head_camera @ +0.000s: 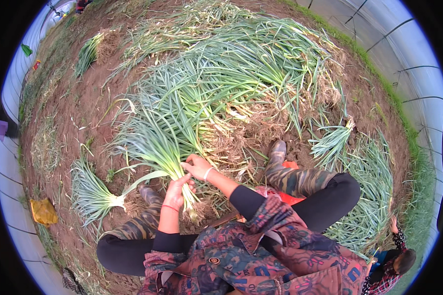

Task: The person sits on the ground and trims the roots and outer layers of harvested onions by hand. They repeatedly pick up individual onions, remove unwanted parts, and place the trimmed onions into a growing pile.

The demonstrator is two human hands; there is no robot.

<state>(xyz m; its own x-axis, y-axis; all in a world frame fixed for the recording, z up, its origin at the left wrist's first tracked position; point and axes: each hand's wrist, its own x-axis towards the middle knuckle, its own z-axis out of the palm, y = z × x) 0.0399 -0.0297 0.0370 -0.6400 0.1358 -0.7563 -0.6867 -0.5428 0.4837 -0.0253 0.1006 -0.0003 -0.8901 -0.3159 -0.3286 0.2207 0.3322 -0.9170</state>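
My left hand (175,193) is closed around the pale lower stems of a bunch of scallions (166,149). Its green leaves fan up and to the left, and brown roots hang below the fist. On the right side of the same bunch, the curled fingers of my right hand (198,167) grip the stems just above my left thumb; the fingertips are partly hidden. Beyond both hands spreads a large heap of scallions (229,73), its tangled roots towards me. A separate bunch (96,195) with white stems lies on the soil to the left.
Another bunch (89,51) lies far left, and a small one (334,138) at right. More scallions (369,191) cover the ground beside my right knee. A person (395,258) crouches at lower right. A yellow bag (44,212) lies near the plastic greenhouse wall (13,191).
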